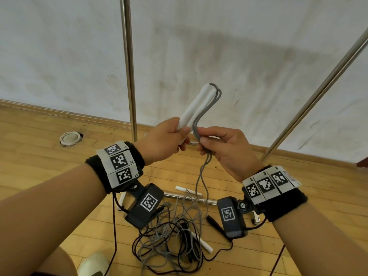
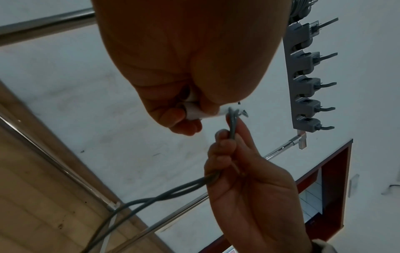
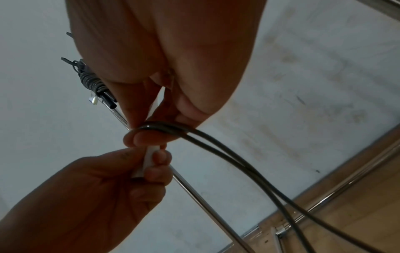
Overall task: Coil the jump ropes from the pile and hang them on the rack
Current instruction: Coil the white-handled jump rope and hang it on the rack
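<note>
On my far left a round white floor fitting [image 1: 70,138] sits in the wooden plank floor [image 1: 39,156], and an upright steel pole of the rack [image 1: 128,66] rises beside it. My left hand [image 1: 161,142] is clenched around the two white foam handles of a grey jump rope [image 1: 196,105], held side by side and tilted up toward the wall. Just beside it, my right hand [image 1: 225,150] pinches the doubled grey cord [image 1: 201,176] between thumb and fingers [image 1: 206,140]; the cord hangs down to the tangled pile of grey and black ropes [image 1: 171,238] on the floor. Further right a slanted steel rail [image 1: 318,94] crosses, and the left wrist view shows a grey hook strip [image 2: 303,82] on the wall.
</note>
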`<action>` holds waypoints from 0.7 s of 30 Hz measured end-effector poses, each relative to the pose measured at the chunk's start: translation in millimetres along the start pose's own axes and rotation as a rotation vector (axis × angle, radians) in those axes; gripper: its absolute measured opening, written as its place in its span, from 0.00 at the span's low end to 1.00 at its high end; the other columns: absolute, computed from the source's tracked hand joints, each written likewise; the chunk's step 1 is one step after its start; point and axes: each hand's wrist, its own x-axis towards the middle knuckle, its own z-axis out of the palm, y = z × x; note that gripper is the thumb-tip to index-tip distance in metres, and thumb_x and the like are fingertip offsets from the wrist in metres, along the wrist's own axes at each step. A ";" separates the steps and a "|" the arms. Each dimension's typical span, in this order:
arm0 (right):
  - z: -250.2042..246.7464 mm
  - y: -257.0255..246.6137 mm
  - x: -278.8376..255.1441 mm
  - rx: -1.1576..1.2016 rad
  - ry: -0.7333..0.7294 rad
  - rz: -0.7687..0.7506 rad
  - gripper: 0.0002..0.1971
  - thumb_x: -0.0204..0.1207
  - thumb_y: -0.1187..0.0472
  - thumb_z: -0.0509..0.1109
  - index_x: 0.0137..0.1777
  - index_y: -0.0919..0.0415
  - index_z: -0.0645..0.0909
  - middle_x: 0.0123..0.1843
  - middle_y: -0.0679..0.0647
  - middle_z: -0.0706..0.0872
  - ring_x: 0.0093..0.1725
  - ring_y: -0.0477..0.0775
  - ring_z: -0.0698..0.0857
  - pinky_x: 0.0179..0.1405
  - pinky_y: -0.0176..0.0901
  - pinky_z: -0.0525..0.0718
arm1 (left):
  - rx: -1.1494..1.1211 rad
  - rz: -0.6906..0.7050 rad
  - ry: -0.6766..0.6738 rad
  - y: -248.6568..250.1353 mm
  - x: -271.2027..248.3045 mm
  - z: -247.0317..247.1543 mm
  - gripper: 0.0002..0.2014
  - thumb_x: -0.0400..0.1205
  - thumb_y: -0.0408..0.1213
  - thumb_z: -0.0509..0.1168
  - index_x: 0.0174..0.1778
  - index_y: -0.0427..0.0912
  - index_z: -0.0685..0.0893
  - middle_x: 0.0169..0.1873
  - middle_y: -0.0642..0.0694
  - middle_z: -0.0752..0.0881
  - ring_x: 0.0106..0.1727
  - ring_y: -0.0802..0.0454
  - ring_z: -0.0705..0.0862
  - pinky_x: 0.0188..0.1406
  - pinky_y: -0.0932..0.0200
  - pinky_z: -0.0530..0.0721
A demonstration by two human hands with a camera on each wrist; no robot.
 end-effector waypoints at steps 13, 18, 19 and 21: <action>12.9 -1.6 -0.8 -0.152 0.074 0.053 0.07 0.74 0.68 0.78 0.44 0.69 0.82 0.33 0.61 0.89 0.28 0.57 0.88 0.25 0.43 0.84 | -0.003 0.102 -0.094 5.4 -10.8 6.9 0.20 0.89 0.50 0.57 0.55 0.34 0.80 0.35 0.46 0.84 0.33 0.55 0.82 0.33 0.58 0.80; 16.4 -0.4 -2.3 -0.392 0.104 0.033 0.15 0.75 0.51 0.78 0.40 0.64 0.82 0.26 0.52 0.85 0.19 0.49 0.81 0.18 0.38 0.75 | 0.019 0.123 -0.021 5.6 -8.2 1.1 0.18 0.89 0.49 0.57 0.48 0.35 0.80 0.32 0.45 0.85 0.30 0.54 0.82 0.28 0.62 0.78; 15.2 0.6 -3.1 -0.423 0.079 0.025 0.16 0.76 0.49 0.75 0.39 0.62 0.83 0.25 0.51 0.84 0.20 0.48 0.79 0.21 0.38 0.75 | 0.007 0.117 -0.016 6.0 -8.1 -0.3 0.18 0.89 0.49 0.57 0.47 0.37 0.80 0.30 0.47 0.85 0.30 0.54 0.82 0.27 0.63 0.78; 11.3 3.1 -5.6 -0.442 -0.022 0.016 0.13 0.81 0.51 0.71 0.40 0.58 0.86 0.28 0.50 0.85 0.23 0.47 0.79 0.25 0.38 0.76 | -0.014 0.099 -0.004 6.5 -8.1 -2.8 0.16 0.89 0.48 0.57 0.48 0.38 0.80 0.28 0.51 0.85 0.29 0.55 0.82 0.26 0.64 0.78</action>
